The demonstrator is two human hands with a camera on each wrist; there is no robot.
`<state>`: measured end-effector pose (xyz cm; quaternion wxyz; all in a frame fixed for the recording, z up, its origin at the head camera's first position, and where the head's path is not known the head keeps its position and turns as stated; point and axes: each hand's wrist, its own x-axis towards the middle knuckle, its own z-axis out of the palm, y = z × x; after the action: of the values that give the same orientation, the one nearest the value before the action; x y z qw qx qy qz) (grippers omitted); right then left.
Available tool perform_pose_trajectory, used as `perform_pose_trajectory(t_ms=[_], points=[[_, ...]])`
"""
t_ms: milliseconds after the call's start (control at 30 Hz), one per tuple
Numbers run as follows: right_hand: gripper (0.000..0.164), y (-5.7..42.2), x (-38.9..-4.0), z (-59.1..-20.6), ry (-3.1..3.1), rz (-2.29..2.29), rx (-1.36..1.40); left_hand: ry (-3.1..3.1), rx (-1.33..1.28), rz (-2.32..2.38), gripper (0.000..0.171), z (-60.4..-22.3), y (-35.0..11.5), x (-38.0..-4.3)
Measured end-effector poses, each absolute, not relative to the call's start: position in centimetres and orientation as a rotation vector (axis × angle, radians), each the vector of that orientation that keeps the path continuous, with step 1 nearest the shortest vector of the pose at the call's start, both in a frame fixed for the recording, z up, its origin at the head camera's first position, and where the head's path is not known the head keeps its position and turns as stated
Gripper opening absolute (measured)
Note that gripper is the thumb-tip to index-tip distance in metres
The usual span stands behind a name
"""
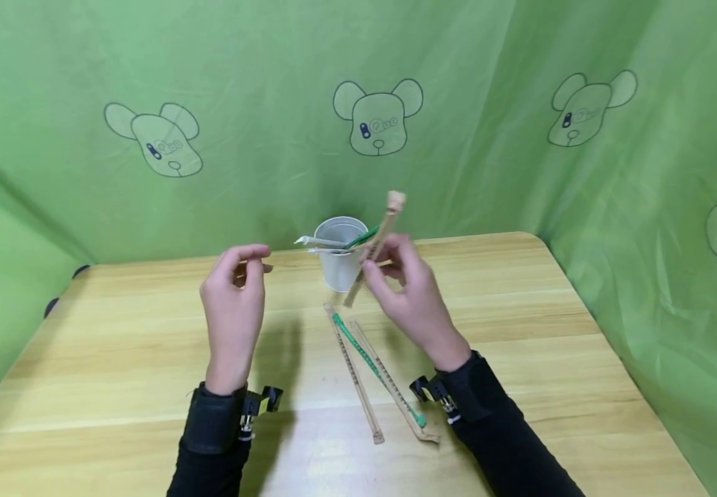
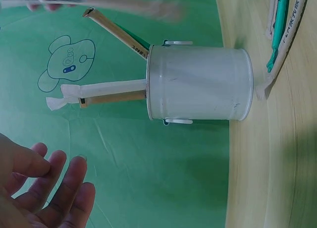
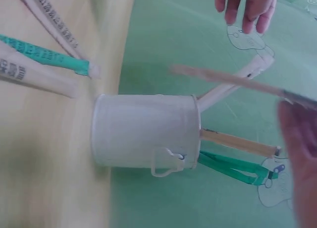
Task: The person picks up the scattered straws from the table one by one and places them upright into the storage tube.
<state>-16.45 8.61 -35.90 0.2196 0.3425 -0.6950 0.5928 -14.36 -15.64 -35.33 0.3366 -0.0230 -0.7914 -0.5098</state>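
Note:
My right hand point(image 1: 411, 293) pinches a brown paper-wrapped straw point(image 1: 386, 224) between thumb and fingers. It holds the straw tilted, beside and in front of a small white bucket point(image 1: 338, 274). Out of the bucket stick several wrapped straws, among them a white one point(image 2: 111, 88), a brown one point(image 3: 240, 142) and a green one point(image 3: 233, 168). To the left of the bucket my left hand point(image 1: 233, 304) hovers above the table with loosely bent fingers and holds nothing. In the left wrist view its fingers point(image 2: 64, 188) are spread a little.
On the wooden table point(image 1: 147, 386), in front of the bucket, lie a green wrapped straw point(image 1: 358, 348) and two brown ones, the left one point(image 1: 354, 379) apart and the right one point(image 1: 389, 376) overlapping the green. A green curtain point(image 1: 259, 172) with printed bear heads hangs close behind.

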Motion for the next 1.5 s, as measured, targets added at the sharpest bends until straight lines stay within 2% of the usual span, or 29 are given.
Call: perform_pose_trajectory(t_ms=[267, 567, 800, 1067, 1500], points=[[0.022, 8.8, -17.1, -35.9, -1.340, 1.835, 0.592, -2.087, -0.087, -1.323, 0.022, -35.2, -15.3, -14.3], [0.022, 9.3, -18.1, -37.8, -1.516, 1.962, 0.410, -2.137, -0.077, -1.329, 0.021, -35.5, -14.9, -14.4], [0.023, 9.2, -18.5, -38.7, -1.776, 1.924, 0.371, -2.168, -0.088, -1.317, 0.022, -35.8, -14.5, -14.7], [0.033, 8.9, -18.6, -38.8, -1.905, 1.920, 0.440, -2.176, -0.075, -1.328, 0.023, -35.9, -14.4, -14.7], [0.029, 8.8, -18.3, -38.5, -1.919, 1.855, 0.623, -2.182, -0.085, -1.351, 0.023, -36.1, -14.2, -14.7]])
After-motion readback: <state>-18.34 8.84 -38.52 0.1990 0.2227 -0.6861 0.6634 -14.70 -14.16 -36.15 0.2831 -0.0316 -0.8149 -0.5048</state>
